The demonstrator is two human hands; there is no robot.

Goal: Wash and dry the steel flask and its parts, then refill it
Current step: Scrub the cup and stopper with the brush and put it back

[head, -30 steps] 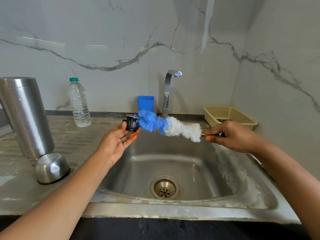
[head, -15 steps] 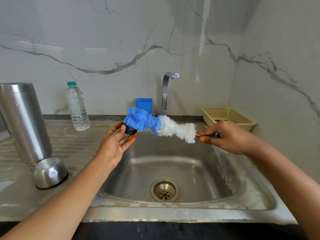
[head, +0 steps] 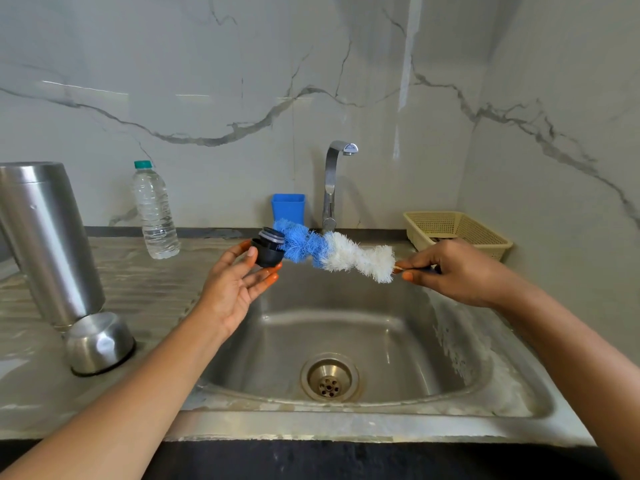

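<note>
Head view: steel flask (head: 45,237) stands at the worktop's (head: 138,289) left edge, steel cup (head: 98,342) just beside it. Left hand (head: 235,285) has its grip clamped on the black stopper (head: 268,251). Above the open sink (head: 346,427), the brush (head: 332,251) touches the stopper, and the right hand (head: 457,271) pinches the brush handle.

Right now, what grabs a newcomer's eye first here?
The blue-and-white bottle brush, held mid-air over the sink by the right hand, its blue tip against the black stopper that the left hand pinches. Next, the tall steel flask body at the counter's far left, with a steel cup at its foot.
</note>
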